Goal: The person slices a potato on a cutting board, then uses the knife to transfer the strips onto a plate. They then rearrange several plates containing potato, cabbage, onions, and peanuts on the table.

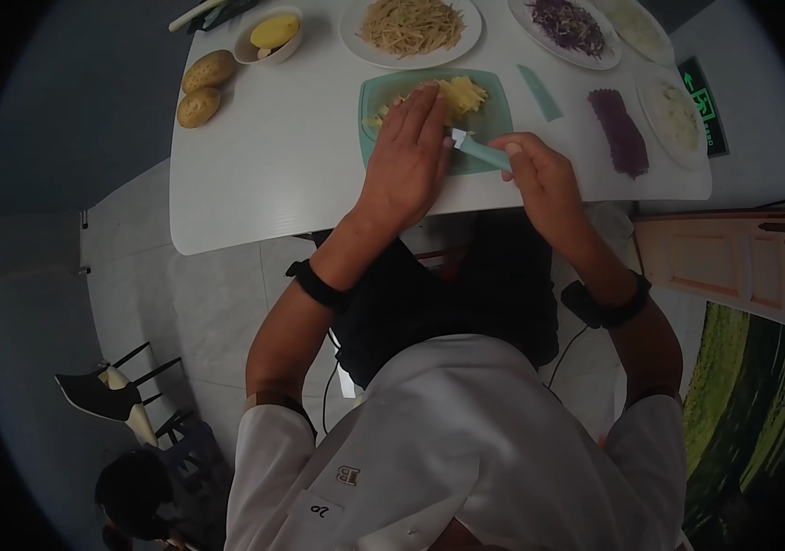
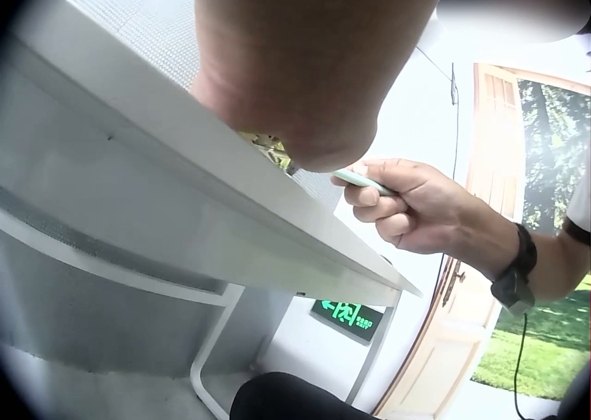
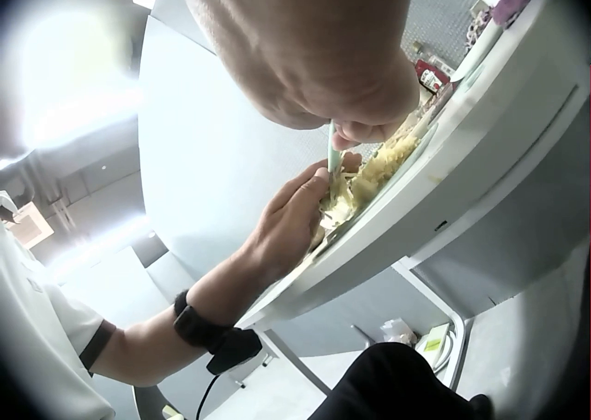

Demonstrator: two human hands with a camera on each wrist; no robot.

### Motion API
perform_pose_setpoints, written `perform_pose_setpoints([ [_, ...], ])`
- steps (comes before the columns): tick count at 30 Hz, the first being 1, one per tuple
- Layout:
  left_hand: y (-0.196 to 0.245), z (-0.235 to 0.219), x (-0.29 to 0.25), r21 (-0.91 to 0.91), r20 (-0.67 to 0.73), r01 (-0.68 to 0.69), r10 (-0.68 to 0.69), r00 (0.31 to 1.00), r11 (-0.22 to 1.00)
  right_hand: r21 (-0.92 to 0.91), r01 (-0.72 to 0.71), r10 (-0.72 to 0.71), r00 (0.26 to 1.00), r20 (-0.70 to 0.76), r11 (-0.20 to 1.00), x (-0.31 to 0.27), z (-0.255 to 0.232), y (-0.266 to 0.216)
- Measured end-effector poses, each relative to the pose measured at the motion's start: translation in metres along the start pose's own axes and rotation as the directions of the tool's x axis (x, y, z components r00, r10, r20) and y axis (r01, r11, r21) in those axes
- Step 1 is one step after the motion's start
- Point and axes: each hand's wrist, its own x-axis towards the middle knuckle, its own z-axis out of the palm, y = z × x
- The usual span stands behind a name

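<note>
Near the table's front edge lies a pale green cutting board (image 1: 499,115) with a heap of yellow potato strips (image 1: 466,95) on it. My left hand (image 1: 403,151) rests flat over the strips, its fingers straight and close together. With my right hand (image 1: 544,174) I grip the light green handle of a knife (image 1: 486,153), just right of the left hand. Most of the blade is hidden beside the left hand in the head view. In the right wrist view the knife (image 3: 333,150) points down at the yellow strips (image 3: 374,178), right by the left fingers.
Two unpeeled potatoes (image 1: 200,107) and a bowl (image 1: 244,48) with a peeled potato stand at the left. Behind the board are plates of pale shreds (image 1: 411,26) and purple shreds (image 1: 569,28). A green blade cover (image 1: 539,92) and a purple cloth (image 1: 619,133) lie right.
</note>
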Motion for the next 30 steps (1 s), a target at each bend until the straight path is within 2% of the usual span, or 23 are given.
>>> perform_pose_setpoints([
  [5,0.004,-0.008,0.008,-0.007,-0.021,0.0,0.0,1.0,1.0,-0.036,0.024,-0.024,1.0,-0.018,0.999,0.004,-0.007,-0.005],
  [11,-0.004,-0.026,0.041,-0.005,-0.101,-0.062,0.062,0.993,0.998,-0.101,0.082,-0.088,0.995,-0.047,0.991,0.032,-0.017,-0.026],
  [17,-0.047,-0.035,0.092,0.006,-0.181,-0.179,0.177,0.967,0.984,-0.094,0.152,-0.158,0.986,-0.059,0.984,0.095,-0.021,-0.037],
  [19,-0.072,-0.033,0.113,-0.04,-0.126,-0.198,0.192,0.973,0.979,-0.083,0.177,-0.183,0.981,-0.069,0.981,0.124,-0.018,-0.026],
  [21,-0.094,-0.033,0.132,-0.038,-0.075,-0.184,0.181,0.981,0.982,0.074,0.098,-0.096,0.995,-0.036,0.992,0.15,-0.013,-0.017],
  [22,-0.102,-0.038,0.138,-0.054,0.081,-0.153,0.157,0.984,0.987,0.076,0.098,-0.095,0.995,-0.043,0.992,0.157,-0.01,-0.018],
  [23,-0.11,-0.04,0.144,-0.065,0.237,-0.119,0.131,0.963,0.991,0.188,-0.074,0.075,0.997,0.002,0.979,0.164,-0.008,-0.019],
  [24,-0.118,-0.041,0.149,-0.066,0.242,-0.123,0.135,0.961,0.99,0.288,-0.244,0.235,0.97,0.065,0.926,0.168,-0.007,-0.019],
  [26,-0.127,-0.043,0.154,-0.364,0.393,0.173,-0.018,0.92,0.915,0.337,-0.268,0.246,0.963,0.109,0.902,0.171,-0.008,-0.014],
  [28,-0.133,-0.048,0.157,-0.403,0.385,0.211,-0.045,0.922,0.891,0.382,-0.299,0.257,0.953,0.159,0.874,0.168,-0.008,-0.015],
  [30,-0.14,-0.049,0.158,-0.445,0.313,0.23,-0.09,0.946,0.865,0.415,-0.386,0.344,0.922,0.177,0.823,0.164,-0.01,-0.023],
])
